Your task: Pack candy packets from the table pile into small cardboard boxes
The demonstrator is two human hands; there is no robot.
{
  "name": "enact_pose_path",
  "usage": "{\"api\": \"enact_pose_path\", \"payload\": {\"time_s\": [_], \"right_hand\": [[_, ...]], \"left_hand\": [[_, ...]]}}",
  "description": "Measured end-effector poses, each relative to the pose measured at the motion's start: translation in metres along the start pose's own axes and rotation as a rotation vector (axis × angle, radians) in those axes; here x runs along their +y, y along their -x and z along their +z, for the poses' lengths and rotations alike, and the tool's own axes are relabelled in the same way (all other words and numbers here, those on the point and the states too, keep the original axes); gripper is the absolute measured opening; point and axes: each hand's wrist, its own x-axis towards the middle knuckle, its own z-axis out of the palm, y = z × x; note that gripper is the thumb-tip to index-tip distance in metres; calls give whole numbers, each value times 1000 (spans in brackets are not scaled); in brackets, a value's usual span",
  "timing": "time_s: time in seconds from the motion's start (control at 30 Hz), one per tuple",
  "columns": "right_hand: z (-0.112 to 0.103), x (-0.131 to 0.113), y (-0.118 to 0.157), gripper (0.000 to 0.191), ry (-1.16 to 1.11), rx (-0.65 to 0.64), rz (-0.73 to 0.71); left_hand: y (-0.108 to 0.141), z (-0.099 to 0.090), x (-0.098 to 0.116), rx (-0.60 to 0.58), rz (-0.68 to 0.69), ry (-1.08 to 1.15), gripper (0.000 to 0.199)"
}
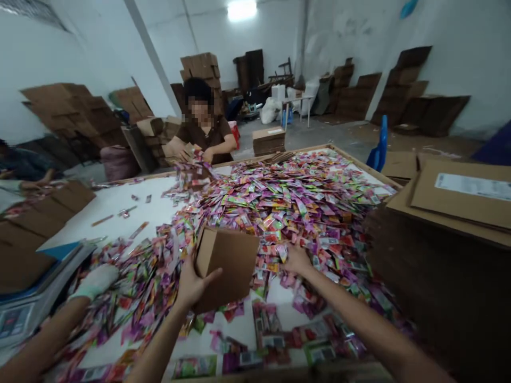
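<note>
My left hand [194, 284] grips a small brown cardboard box [233, 266] by its left side, with the thumb laid across the near face. The box is tilted above a broad heap of small, shiny, colourful packets [275, 197]; its inside is hidden from me. To the right of the box, my right hand [297, 259] reaches into the heap and touches packets. Its fingertips are partly buried among them, so their grip is unclear. More packets lie scattered on the white tabletop [275, 295] nearest me.
Another person's gloved hand [98, 281] rests on packets at left, beside a scale [18, 322] and open cartons [27, 239]. Across the table, a co-worker [205, 133] handles packets over a box. Flattened cardboard [463, 189] stands at right, near a blue chair [378, 149].
</note>
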Motion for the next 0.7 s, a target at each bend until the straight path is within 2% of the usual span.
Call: {"api": "enact_pose_path", "payload": {"time_s": [0.07, 0.1, 0.2, 0.3, 0.4, 0.5, 0.6, 0.7], "right_hand": [[-7, 18, 16, 97, -18, -29, -22], [-9, 30, 24, 100, -39, -30, -48], [-13, 59, 42, 87, -115, 36, -143], [-21, 60, 44, 68, -177, 183, -203], [-38, 23, 32, 61, -238, 309, -269], [-56, -36, 7, 70, -286, 344, -292], [-66, -98, -38, 89, -335, 243, -194], [-65, -154, -96, 105, -424, 93, 66]], "left_hand": [[26, -31, -2, 69, -112, 74, 105], [39, -48, -6, 137, -204, 123, 105], [74, -96, -28, 332, -515, 336, 98], [95, -125, -53, 430, -705, 560, 81], [96, -136, -72, 493, -771, 708, 71], [76, -137, -90, 491, -797, 758, 69], [50, -137, -112, 406, -917, 789, 62], [31, -140, -134, 264, -992, 805, 57]]}}
